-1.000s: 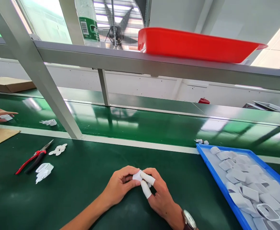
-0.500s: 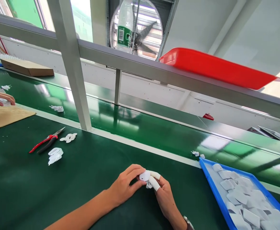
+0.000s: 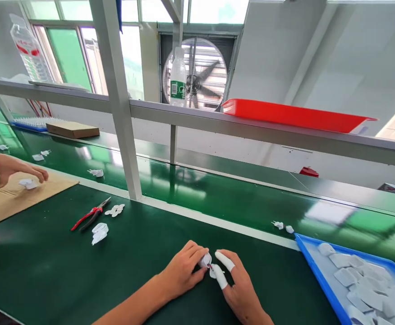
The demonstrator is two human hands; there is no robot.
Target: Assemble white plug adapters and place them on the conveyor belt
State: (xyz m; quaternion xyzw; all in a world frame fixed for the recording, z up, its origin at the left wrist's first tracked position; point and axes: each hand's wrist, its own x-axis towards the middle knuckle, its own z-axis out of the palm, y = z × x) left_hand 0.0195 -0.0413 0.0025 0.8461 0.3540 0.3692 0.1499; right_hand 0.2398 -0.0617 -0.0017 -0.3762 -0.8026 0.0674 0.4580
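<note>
The left hand (image 3: 184, 273) and right hand (image 3: 240, 289) meet low on the green surface (image 3: 133, 266), both grasping one small white part (image 3: 207, 262) between them. The left fingers (image 3: 197, 257) curl around the part from the left, thumb underneath. On the right hand, two fingers wear white cots (image 3: 222, 268); one cotted tip touches the part, the other points up and left just above it. A trace of red shows at the part, too small to tell what it is. The part sits just above the surface, in the middle foreground.

To the right, a blue tray (image 3: 314, 264) holds a heap of white parts (image 3: 360, 282). Two loose white bits (image 3: 283, 225) lie just beyond the tray's near corner, on the belt (image 3: 218, 198).

To the left on the surface lie red-handled pliers (image 3: 91, 216), with white scraps (image 3: 115, 210) beside the tip and another white piece (image 3: 99, 232) just nearer. Further left, another person's hand (image 3: 13, 167) rests over a small white piece (image 3: 27, 183) on cardboard (image 3: 25, 194).

A metal post (image 3: 118, 104) rises from the belt's edge to a shelf rail (image 3: 251, 131). On it stand a bottle (image 3: 178, 79) and a red tray (image 3: 295, 115); a fan (image 3: 197, 76) sits in the wall behind.
</note>
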